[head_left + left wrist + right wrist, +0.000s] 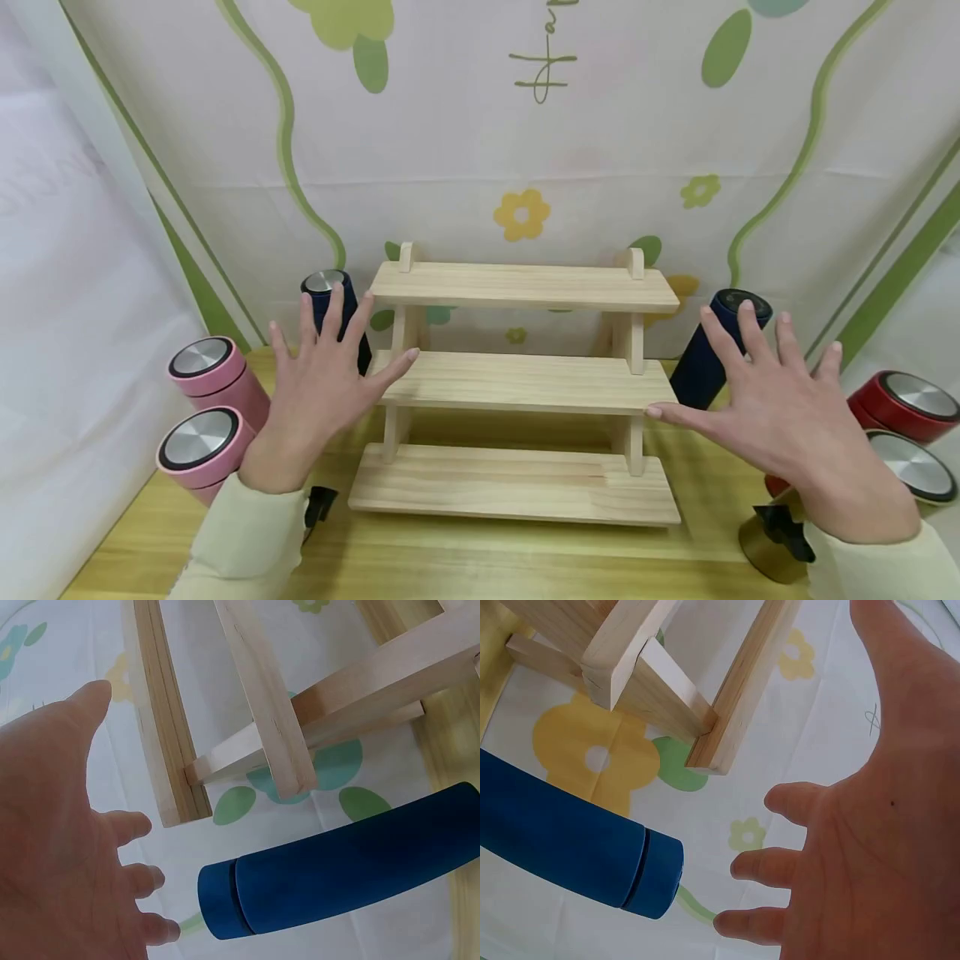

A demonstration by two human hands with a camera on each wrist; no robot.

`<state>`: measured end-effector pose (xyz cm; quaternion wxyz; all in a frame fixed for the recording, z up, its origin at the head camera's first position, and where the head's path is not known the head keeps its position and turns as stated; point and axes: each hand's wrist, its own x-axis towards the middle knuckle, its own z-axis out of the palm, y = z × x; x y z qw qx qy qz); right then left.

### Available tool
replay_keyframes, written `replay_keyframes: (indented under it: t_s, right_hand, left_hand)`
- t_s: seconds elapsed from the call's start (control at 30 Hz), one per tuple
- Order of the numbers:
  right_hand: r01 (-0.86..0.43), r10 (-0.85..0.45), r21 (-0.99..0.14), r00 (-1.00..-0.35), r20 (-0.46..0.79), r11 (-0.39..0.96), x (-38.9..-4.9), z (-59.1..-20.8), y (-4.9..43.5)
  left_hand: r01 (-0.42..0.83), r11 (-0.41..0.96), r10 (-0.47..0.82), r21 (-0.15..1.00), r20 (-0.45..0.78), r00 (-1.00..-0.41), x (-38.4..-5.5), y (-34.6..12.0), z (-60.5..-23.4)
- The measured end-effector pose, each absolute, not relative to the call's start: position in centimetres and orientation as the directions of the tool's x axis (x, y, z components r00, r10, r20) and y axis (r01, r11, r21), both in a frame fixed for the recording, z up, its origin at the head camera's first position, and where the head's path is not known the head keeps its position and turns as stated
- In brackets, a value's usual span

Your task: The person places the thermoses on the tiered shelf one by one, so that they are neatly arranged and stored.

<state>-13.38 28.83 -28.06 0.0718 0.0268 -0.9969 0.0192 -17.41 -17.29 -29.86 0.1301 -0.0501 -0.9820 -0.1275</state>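
Note:
Between my two hands a three-tier wooden display stand stands on the table, its shelves bare. My left hand hovers at its left side with fingers spread and straight, holding nothing. Behind those fingers is a dark blue thermos with a steel lid top. My right hand is spread the same way at the stand's right side, also holding nothing. A second dark blue thermos leans in view just past its fingers. In both wrist views the palm is apart from the thermos.
Two pink thermoses stand at the left. On the right are a red thermos and a brown-gold one, partly hidden by my right arm. A flower-print cloth hangs behind, above the wooden table.

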Motion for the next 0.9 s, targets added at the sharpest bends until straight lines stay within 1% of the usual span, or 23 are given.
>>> replay_keyframes:
  t_s: [0.2, 0.3, 0.37, 0.43, 0.5, 0.53, 0.6, 0.67, 0.73, 0.77, 0.83, 0.9]
  right_hand:
    - [-0.062, -0.06, -0.008, -0.988, 0.14, 0.998, -13.4, -28.2, 29.1]
    - [-0.085, -0.08, -0.033, -0.989, 0.127, 0.996, -13.3, -28.5, 29.4]
    - [-0.106, -0.097, -0.065, -0.987, 0.125, 0.992, -13.3, -28.8, 29.5]
    - [-0.114, -0.099, -0.111, -0.986, 0.131, 0.987, -13.4, -29.1, 29.5]
    - [-0.116, -0.094, -0.161, -0.985, 0.143, 0.98, -13.3, -29.6, 29.5]
    - [-0.118, -0.09, -0.18, -0.984, 0.154, 0.977, -13.3, -29.9, 29.5]
    - [-0.132, -0.088, -0.216, -0.976, 0.201, 0.967, -13.3, -30.5, 29.4]
    - [-0.16, -0.093, -0.251, -0.961, 0.26, 0.955, -13.3, -31.4, 29.4]
    - [-0.194, -0.097, -0.276, -0.94, 0.328, 0.942, -13.3, -32.3, 29.4]
    - [-0.21, -0.098, -0.284, -0.927, 0.363, 0.936, -13.3, -32.8, 29.4]
    - [-0.232, -0.093, -0.305, -0.908, 0.408, 0.924, -13.3, -33.8, 29.4]
    - [-0.248, -0.083, -0.337, -0.896, 0.435, 0.908, -13.4, -34.6, 29.4]
  left_hand:
    - [0.132, 0.96, 0.065, 0.245, 0.262, -0.963, -17.5, -17.3, -29.6]
    - [0.145, 0.95, 0.068, 0.278, 0.269, -0.961, -17.3, -17.4, -29.5]
    - [0.167, 0.939, 0.071, 0.299, 0.307, -0.949, -17.0, -17.4, -29.5]
    - [0.204, 0.928, 0.074, 0.311, 0.384, -0.92, -16.5, -17.5, -29.4]
    - [0.259, 0.916, 0.076, 0.305, 0.503, -0.861, -15.9, -17.4, -29.3]
    - [0.292, 0.91, 0.077, 0.293, 0.573, -0.816, -15.6, -17.4, -29.2]
    - [0.361, 0.896, 0.077, 0.259, 0.71, -0.7, -14.9, -17.3, -28.9]
    - [0.42, 0.879, 0.061, 0.225, 0.822, -0.567, -14.2, -17.3, -28.5]
    - [0.464, 0.861, 0.026, 0.21, 0.891, -0.453, -13.6, -17.4, -28.0]
    - [0.478, 0.853, 0.007, 0.208, 0.912, -0.409, -13.2, -17.5, -27.8]
    - [0.5, 0.834, -0.056, 0.234, 0.936, -0.346, -12.4, -17.8, -27.3]
    - [0.529, 0.794, -0.139, 0.299, 0.936, -0.322, -11.4, -18.4, -26.9]
